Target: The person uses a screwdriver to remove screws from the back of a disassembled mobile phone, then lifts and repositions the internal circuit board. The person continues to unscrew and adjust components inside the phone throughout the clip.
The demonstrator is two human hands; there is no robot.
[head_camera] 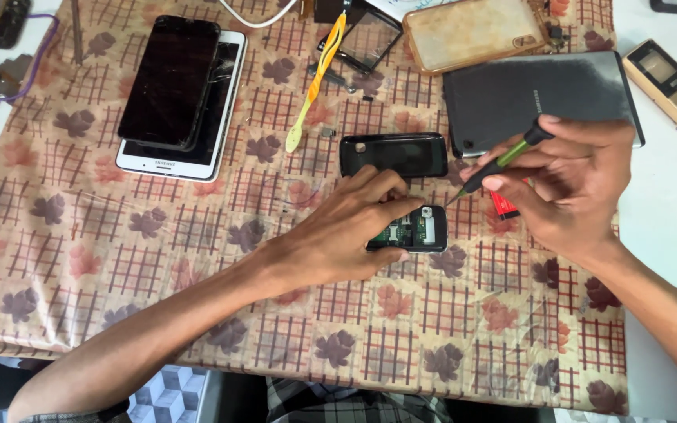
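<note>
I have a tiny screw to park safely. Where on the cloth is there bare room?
Bare cloth lies left of the left hand, below the stacked phones, and along the near edge under both forearms. It is crowded beyond the opened phone: black cover, tablet, toothbrush, screwdriver.

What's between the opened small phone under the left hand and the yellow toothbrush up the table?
In the head view, a detached black phone cover lies between the opened phone and the toothbrush, on the patterned cloth.

- Opened small black phone [413,229], circuit board exposed, lies flat at table centre.
- Green-handled screwdriver [503,160] slants at two o'clock from it, tip just beside the phone's upper right corner.
</note>
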